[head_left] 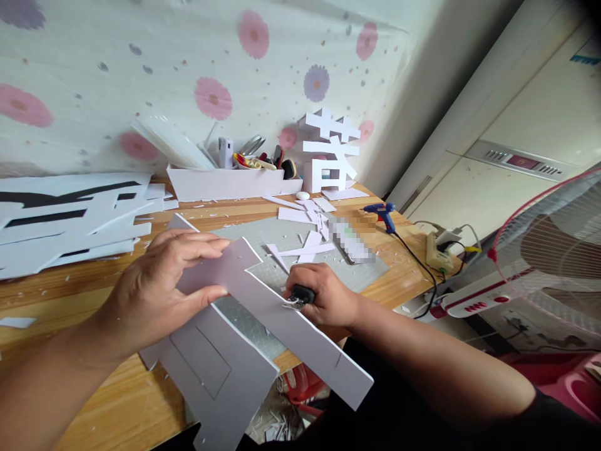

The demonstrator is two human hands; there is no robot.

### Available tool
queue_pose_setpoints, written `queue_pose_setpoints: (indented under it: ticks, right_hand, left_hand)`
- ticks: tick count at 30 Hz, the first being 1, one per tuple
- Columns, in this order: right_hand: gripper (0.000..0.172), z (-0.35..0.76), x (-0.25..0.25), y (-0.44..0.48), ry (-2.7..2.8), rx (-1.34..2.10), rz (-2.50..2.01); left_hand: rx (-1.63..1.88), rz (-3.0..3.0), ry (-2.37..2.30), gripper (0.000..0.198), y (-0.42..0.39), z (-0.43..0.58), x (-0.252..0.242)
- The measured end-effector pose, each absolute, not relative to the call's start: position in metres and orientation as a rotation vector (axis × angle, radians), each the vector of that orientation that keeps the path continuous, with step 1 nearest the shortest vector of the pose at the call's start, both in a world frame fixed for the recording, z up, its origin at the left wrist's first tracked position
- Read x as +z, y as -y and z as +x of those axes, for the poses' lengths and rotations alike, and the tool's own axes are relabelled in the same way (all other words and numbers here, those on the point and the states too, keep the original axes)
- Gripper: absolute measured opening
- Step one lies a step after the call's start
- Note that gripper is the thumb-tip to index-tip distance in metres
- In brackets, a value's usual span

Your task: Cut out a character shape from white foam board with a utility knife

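Flowered cloth (211,69) hangs across the whole upper left of the frame, and below it a wooden worktable (117,388) runs from the left edge to the right of centre, littered with white shavings. At centre, the left hand (164,285) presses flat on a cut white foam board shape (282,319), fingers spread over its upper end and thumb curled under its edge. The board slants down toward the lower centre, its far end jutting past the table's near edge. The right hand (323,297) is clenched around a black-handled cutter (300,294) whose blade meets the board's right edge. A second grey-white board piece (220,376) lies beneath, also overhanging the near edge. Under both sits a grey cutting mat (291,241) strewn with white offcuts (305,244).

Stacked white sheets with black strokes (66,219) crowd the left side, close to the left forearm. Behind the mat stand a white tray of tools (225,178) and a finished white foam character (328,150). A blue glue gun (382,213) lies at right of centre, its black cord trailing to a power strip (439,254) near the table's right corner. Beyond that corner, a pink-rimmed fan (544,250) fills the right of the frame. Bare wood shows only in the lower left.
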State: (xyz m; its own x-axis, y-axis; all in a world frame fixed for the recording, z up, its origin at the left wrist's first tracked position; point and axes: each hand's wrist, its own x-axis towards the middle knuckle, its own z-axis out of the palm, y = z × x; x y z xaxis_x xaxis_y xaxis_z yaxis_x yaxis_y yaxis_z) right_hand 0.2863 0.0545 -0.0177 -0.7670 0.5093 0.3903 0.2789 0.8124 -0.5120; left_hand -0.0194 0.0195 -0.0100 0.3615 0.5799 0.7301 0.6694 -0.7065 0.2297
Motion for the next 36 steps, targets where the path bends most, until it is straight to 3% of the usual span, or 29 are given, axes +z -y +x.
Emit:
queue_pose_setpoints:
  ticks: [15, 26, 36]
  right_hand:
    - [0.015, 0.280, -0.019, -0.058, 2.486, 0.601, -0.752]
    - [0.019, 0.281, -0.010, -0.066, 2.363, 0.613, -1.197]
    - [0.031, 0.318, 0.001, -0.084, 1.533, 1.316, -1.072]
  left_hand:
    - [-1.314, -2.521, 1.191, 0.031, -0.014, -0.012, -0.014]
    - [-1.154, -2.339, 1.213, 0.029, -0.024, -0.018, -0.009]
    - [-0.838, -2.195, 1.332, 0.031, -0.042, -0.033, -0.017]
